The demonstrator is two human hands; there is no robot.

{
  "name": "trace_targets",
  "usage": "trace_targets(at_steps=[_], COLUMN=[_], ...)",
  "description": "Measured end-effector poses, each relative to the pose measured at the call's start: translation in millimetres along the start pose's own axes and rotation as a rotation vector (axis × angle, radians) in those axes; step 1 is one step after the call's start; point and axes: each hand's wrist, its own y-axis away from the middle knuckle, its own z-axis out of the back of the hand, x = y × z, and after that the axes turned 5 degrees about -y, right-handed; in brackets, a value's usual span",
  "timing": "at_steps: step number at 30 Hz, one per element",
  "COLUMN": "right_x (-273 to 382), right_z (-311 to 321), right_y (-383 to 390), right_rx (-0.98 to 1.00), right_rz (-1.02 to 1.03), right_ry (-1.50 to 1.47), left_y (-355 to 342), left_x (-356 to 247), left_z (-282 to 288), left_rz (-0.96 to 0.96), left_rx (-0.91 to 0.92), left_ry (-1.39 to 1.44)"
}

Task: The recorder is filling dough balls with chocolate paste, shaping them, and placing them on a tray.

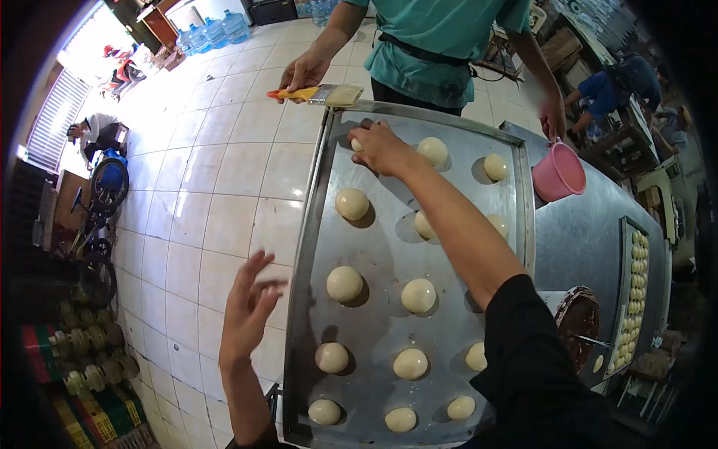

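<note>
A large metal tray holds several pale, round dough balls spaced out in rows. My right hand reaches across to its far left corner. There its fingers close around a dough ball, which is mostly hidden under them. My right forearm partly covers other balls in the middle and right rows. Just left of the tray, my left hand is raised above the tiled floor, fingers apart and holding nothing.
Across the tray, a person in a green shirt holds a wide brush over the far left corner and a pink bucket at the right. A bowl of brown filling and a tray of small pieces stand right. Bicycles are left.
</note>
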Motion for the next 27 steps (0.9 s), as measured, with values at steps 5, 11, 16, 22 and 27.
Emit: trace_targets(at_steps=[5,11,16,22,27], right_x=[17,91,109,105,22], right_z=[20,-13,-58,-54,45], right_y=[26,80,80,119,124], right_rx=[0.085,-0.154,-0.202,-0.224,-0.43], right_rz=[-0.04,-0.207,-0.253,-0.11,-0.68], right_ry=[0.068,-0.083,-0.072,0.013,-0.226], left_y=[77,127,138,198,264], left_x=[36,28,28,37,54], left_z=[16,20,0,14,30], left_rz=[0.168,0.261,0.212,0.217,0.316], left_rx=[-0.023,-0.103,-0.085,-0.262,-0.498], left_ry=[0.146,0.11,0.231,0.164,0.192])
